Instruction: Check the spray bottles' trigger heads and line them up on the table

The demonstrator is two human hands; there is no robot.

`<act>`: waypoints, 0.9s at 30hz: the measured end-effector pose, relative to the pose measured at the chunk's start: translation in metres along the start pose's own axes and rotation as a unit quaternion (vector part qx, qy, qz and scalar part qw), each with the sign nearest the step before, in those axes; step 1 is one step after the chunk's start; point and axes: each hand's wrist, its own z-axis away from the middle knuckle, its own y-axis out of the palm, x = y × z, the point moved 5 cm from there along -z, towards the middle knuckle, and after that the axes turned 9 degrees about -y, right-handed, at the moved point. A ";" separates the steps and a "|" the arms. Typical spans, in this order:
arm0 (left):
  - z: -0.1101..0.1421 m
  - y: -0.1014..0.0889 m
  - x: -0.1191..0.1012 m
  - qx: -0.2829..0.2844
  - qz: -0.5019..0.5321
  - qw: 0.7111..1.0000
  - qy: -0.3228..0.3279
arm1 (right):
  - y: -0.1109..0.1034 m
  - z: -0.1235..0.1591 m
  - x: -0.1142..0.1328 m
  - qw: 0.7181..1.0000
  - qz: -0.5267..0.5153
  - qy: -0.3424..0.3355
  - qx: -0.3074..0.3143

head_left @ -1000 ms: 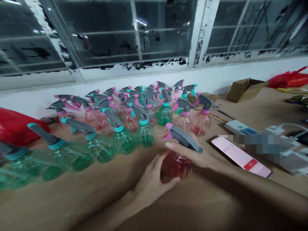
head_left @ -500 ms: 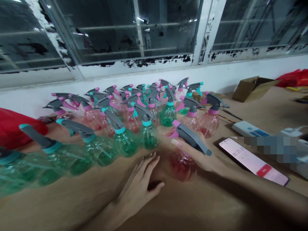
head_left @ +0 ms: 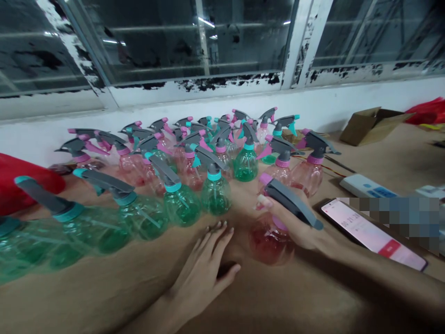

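My right hand is closed round the neck of a pink spray bottle that has a grey and pink trigger head and some liquid inside. Some of its fingers are hidden behind the bottle. My left hand lies flat and open on the brown table, left of that bottle, with the thumb apart and nothing in it. Just beyond its fingertips stands a green spray bottle with a turquoise collar. Another green spray bottle is beside it, and several more run to the left edge.
Pink and green spray bottles crowd the back, against the white wall. To the right lie a phone showing a timer and a white power strip. An open cardboard box stands behind them. A red bag lies at the left.
The held pink bottle and my right hand appear slightly farther right. The view has shifted a little. My left hand stays flat on the table.
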 end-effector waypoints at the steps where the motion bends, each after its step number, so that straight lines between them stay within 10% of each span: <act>1: 0.000 0.001 0.000 0.000 -0.002 1.000 0.003 | 0.000 0.000 0.000 1.000 -0.003 -0.001 0.002; 27: 0.001 0.005 0.003 0.003 -0.014 1.000 -0.003 | 0.001 0.003 0.004 0.999 -0.040 -0.023 0.000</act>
